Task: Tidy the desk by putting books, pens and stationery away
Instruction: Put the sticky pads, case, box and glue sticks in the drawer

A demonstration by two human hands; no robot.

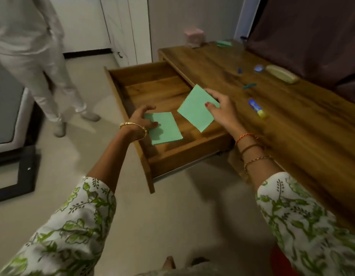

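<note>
The right hand (220, 110) has its grip pinched on a green sheet (196, 108), thumb on top and fingers behind the far edge, and holds it tilted above the open drawer (130, 80). The left hand (142, 119) has curled fingers on the near-left corner of a second green sheet (165, 128), which lies flat in the drawer's front part; whether that grip pinches the corner or only presses it down I cannot tell.

To do this step well, the raised sheet should probably be levelled first, then lowered onto the one already lying there so the edges line up, with the left hand steadying the lower sheet against sliding. Paper this thin is likely to flutter or curl if dropped from height, so letting go close to the drawer floor seems wiser.

Farther out on the worktop (292, 136) more things wait: a glue stick (257, 109) just beside the right hand, a teal pen (249, 86), a small blue piece (240, 70), a pale case (282, 74), and another green pad (224, 43) by a pink box (194, 37) at the far end. A person in white (33, 56) stands well apart on the left.
</note>
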